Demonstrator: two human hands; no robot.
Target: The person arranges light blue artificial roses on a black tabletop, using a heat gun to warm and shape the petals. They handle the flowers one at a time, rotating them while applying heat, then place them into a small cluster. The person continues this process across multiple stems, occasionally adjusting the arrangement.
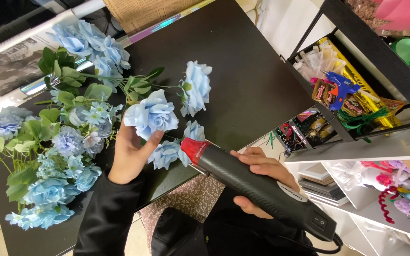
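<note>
Softly petalled blue rose (fabric) meets cylindrical heat gun.

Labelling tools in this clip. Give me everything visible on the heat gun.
The heat gun is a slim black wand that looks like matt plastic, with a red collar near its front end. A rocker switch sits near the rear, where a black cord leaves. It lies slanted, front up-left, rear down-right, above the person's lap at the black table's edge. The right hand grips its middle. Its front points into pale blue roses; the nozzle tip is hidden, so contact is unclear.
</note>
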